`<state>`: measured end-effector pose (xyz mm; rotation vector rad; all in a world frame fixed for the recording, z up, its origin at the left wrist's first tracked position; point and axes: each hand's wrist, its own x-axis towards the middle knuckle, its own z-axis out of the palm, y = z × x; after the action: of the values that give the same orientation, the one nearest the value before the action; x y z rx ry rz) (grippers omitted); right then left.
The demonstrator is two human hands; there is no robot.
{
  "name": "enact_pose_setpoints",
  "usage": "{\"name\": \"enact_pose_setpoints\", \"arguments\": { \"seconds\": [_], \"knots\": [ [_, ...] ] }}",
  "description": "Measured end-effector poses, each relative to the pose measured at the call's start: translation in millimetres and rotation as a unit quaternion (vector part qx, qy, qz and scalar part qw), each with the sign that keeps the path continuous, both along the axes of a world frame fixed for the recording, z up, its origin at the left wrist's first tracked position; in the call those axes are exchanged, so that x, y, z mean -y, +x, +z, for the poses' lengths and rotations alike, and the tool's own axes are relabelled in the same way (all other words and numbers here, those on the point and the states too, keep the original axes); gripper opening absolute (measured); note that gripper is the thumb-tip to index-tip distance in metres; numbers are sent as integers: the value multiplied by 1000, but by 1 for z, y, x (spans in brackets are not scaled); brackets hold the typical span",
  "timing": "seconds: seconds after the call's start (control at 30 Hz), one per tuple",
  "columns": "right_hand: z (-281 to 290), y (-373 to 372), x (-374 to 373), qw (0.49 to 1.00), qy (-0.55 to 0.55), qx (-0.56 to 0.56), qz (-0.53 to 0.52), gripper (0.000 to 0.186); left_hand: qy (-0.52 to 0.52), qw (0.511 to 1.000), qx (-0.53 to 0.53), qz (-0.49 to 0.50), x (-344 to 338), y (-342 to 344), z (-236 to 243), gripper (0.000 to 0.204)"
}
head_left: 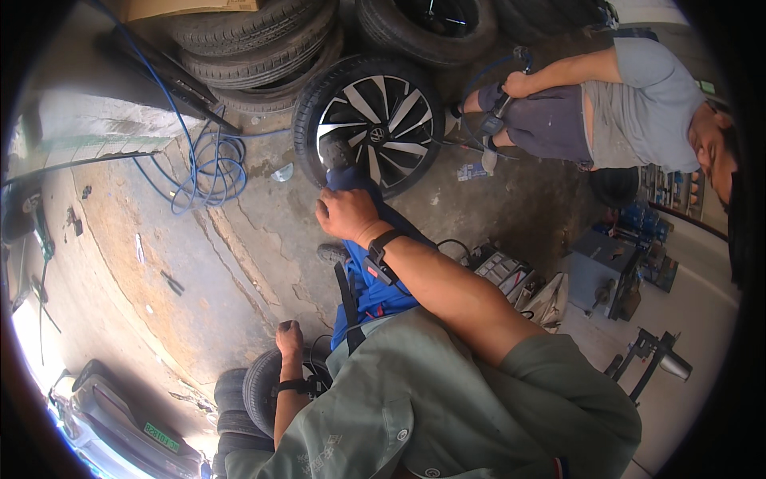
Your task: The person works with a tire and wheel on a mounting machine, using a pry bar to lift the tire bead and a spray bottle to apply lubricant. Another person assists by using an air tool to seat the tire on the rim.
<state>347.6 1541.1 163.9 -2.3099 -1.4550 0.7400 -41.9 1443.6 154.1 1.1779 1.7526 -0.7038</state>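
My right hand (349, 214) is closed with curled fingers above my blue trouser leg (383, 279); no object shows in it. Lower at the left, my left hand (289, 338) hangs in a loose fist, with nothing visible in it. Beyond my right hand is a car wheel (411, 152) with a black tyre and a black-and-silver spoked rim. My dark, worn shoe (335, 152) overlaps the wheel's near left part; whether they touch I cannot tell. Each of my wrists has a black band.
Stacked tyres (255, 44) and another tyre (427, 32) stand at the back. A blue hose (215, 172) lies coiled at left. At right, a co-worker (590, 104) holds a dark power tool (496, 116). A car (120, 423) and several tyres (235, 419) are at lower left.
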Motion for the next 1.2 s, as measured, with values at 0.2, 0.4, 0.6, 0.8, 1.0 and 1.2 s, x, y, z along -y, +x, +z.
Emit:
{"name": "enact_pose_setpoints", "arguments": {
  "seconds": [0.2, 0.4, 0.6, 0.8, 1.0, 1.2],
  "knots": [
    [0, 0, 0, 1000, 6, 4, 1, 23, 4, 1000, 26, -12, -1, 3, 1, 36],
    [0, -1, -2, 1000, 11, 2, 3, 23, 31, 998, 40, -28, -1, 3, 3, 35],
    [-6, 0, -7, 1000, 10, 1, 4, 23, 42, 998, 35, -22, -9, 12, 3, 35],
    [-10, 1, -18, 1000, 19, -5, 0, 23, -33, 999, 7, 17, -8, -6, -23, 38],
    [-14, 6, -28, 1000, -8, -21, 9, 19, 44, 992, 73, 98, -73, 74, -40, 40],
    [-23, 9, -59, 999, -11, -37, 27, 20, 190, 935, 284, 93, -186, 239, -16, 26]
  ]
}}
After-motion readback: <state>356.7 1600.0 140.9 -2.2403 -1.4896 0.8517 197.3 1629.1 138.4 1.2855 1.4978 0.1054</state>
